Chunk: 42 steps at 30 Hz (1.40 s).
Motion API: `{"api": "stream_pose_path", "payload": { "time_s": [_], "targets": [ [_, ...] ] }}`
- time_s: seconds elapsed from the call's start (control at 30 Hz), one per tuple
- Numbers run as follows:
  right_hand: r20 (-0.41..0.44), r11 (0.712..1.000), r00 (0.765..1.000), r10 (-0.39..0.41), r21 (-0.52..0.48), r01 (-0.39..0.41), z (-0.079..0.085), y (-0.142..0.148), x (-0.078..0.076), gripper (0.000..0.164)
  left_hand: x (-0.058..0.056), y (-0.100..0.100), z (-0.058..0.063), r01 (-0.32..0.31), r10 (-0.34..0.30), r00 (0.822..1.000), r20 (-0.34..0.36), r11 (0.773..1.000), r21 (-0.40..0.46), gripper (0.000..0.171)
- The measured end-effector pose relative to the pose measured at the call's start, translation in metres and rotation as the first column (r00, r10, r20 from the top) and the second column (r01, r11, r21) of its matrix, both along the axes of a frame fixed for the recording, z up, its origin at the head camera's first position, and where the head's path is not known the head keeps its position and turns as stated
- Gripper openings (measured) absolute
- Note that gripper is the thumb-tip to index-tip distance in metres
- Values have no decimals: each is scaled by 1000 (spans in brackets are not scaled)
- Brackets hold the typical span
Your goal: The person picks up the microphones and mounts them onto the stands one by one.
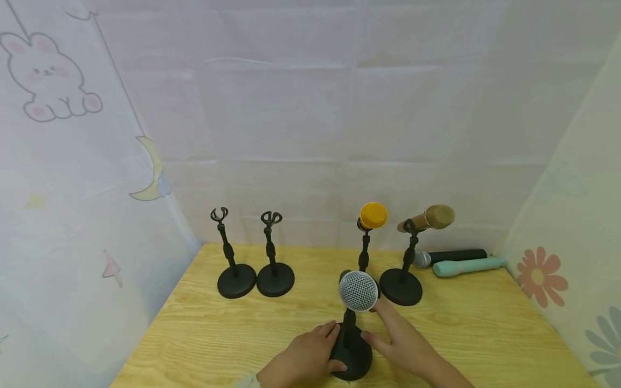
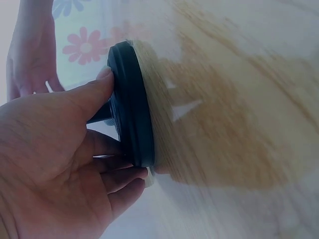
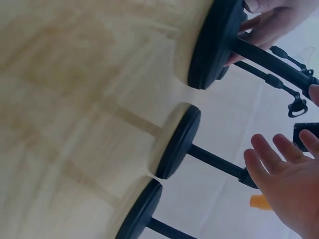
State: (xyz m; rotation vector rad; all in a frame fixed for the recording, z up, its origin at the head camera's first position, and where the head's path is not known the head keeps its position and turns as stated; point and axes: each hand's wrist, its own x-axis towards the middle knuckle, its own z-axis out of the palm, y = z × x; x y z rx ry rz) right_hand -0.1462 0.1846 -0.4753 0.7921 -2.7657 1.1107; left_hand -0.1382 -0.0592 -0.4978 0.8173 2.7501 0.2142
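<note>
The black round-based metal-looking stand (image 1: 353,358) is in the middle, at the front of the wooden yellow tabletop (image 1: 208,345). The microphone with the round silver mesh head (image 1: 358,291) is up at its top. The left hand (image 1: 306,353) grips the edge of the base, with the thumb over it. The right hand (image 1: 405,342) is open, fingers loose, close to the microphone and the pole. I cannot tell if it touches them.

The step now looks like setting the microphone in its stand and getting the stand steady. The clip is hidden, so I cannot see if the microphone sits all the way in. The next move seems to call for checking that it is snug, then sliding the stand back near the stand with the yellow microphone (image 1: 373,215), without tipping it.
</note>
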Motion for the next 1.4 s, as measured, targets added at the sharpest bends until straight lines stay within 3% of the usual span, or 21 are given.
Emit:
{"api": "stream_pose_path", "payload": {
  "time_s": [0.17, 0.37, 0.57, 0.77, 1.2, 1.4],
  "targets": [
    [13, 996, 998, 60, 63, -60, -10, 0, 1, 75, 1, 0, 1, 8, -8, 1000, -30, 1000, -15, 82],
    [22, 985, 995, 96, 141, -98, -15, -1, 4, 58, 1, 0, 2, 19, -20, 999, -38, 999, -29, 82],
    [115, 972, 987, 110, 194, -131, -17, -1, 4, 62, 2, 0, 0, 38, -41, 997, -60, 998, -47, 83],
    [231, 964, 963, 140, 188, -185, -21, -3, 0, 64, 2, 0, 3, 35, -38, 998, -53, 998, -53, 82],
    [250, 951, 961, 121, 248, -185, -28, -4, 4, 66, 4, 0, 0, 39, -43, 997, -66, 998, -49, 82],
    [251, 932, 951, 180, 266, -247, -33, -3, 3, 68, 1, 0, -5, 43, -45, 997, -54, 998, -52, 83]
  ]
}}
